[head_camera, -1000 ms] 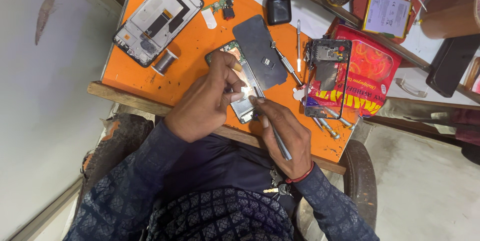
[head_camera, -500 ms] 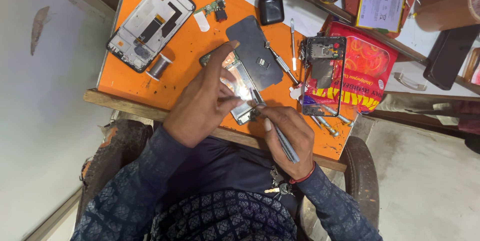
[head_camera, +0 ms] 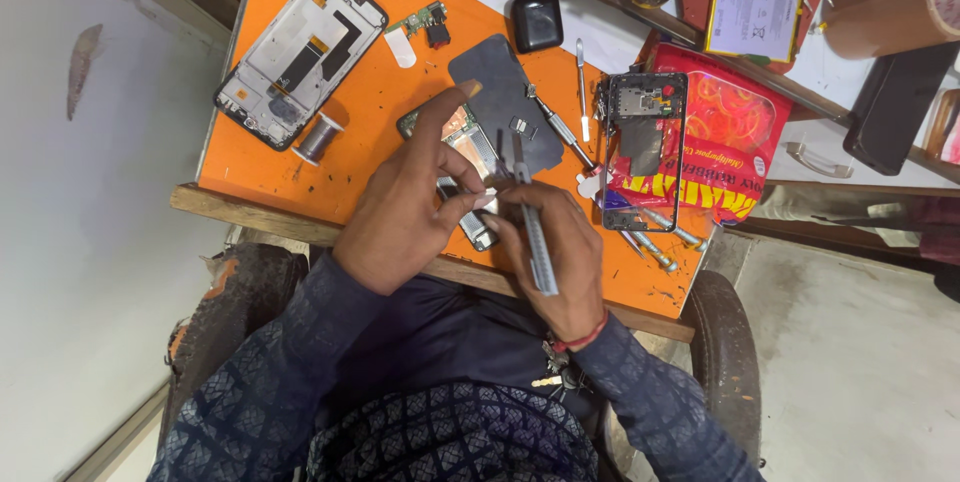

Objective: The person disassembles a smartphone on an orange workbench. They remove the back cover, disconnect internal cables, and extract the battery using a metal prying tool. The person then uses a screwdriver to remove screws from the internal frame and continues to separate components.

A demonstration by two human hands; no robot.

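Both hands met over the near edge of the orange worktop [head_camera: 400, 72]. Left hand [head_camera: 405, 207] lay curled on the opened phone [head_camera: 462, 157], its fingers pressing the device down and the index finger stretched out toward the dark back cover [head_camera: 500, 97] that rested tilted across the phone's far end. Right hand [head_camera: 558, 257] was closed around a slim metal tool [head_camera: 530, 212] (tweezers or a thin driver, too small to tell), held like a pen with its tip down at the phone's exposed inside, just beside the left fingertips. Farther off to the left lay a stripped phone frame [head_camera: 300, 57] with a small metal spool [head_camera: 318, 137] touching its near corner. A small circuit board [head_camera: 425, 22] and a black case [head_camera: 537, 20] sat toward the far side. To the right, a second dark phone frame [head_camera: 645, 147] rested on a red packet [head_camera: 720, 137], with a thin metal pick [head_camera: 581, 87] lying between it and the back cover, and a few screwdrivers [head_camera: 655, 242] near the worktop's edge.
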